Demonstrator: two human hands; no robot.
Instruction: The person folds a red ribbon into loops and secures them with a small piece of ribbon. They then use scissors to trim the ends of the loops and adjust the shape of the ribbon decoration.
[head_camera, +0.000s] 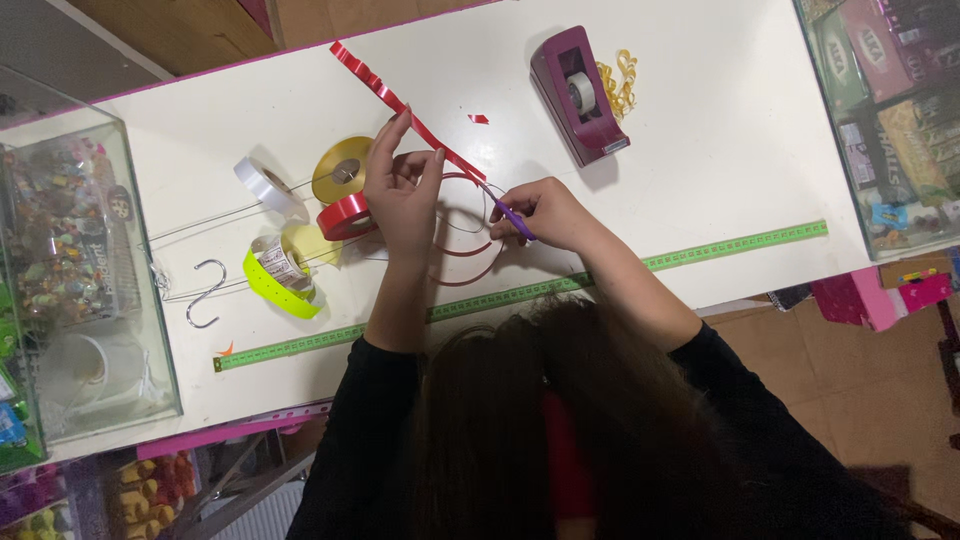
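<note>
Left hand (400, 190) fingers pinch red ribbon (385, 92); right hand (545, 213) closed on purple-handled scissors (508, 212). Ribbon likely light, thin, slick, curl-prone; grip flat near cut.

To the right of your white table (700, 150), behind glass, you see stacked flat boxes (880, 60) in green, dark pink and brown, with a small blue packet (888, 215) below them. Left of the table, a clear case holds a round printed label (120, 203) and tiny colourful packets (60, 220), too small to tell apart.
</note>
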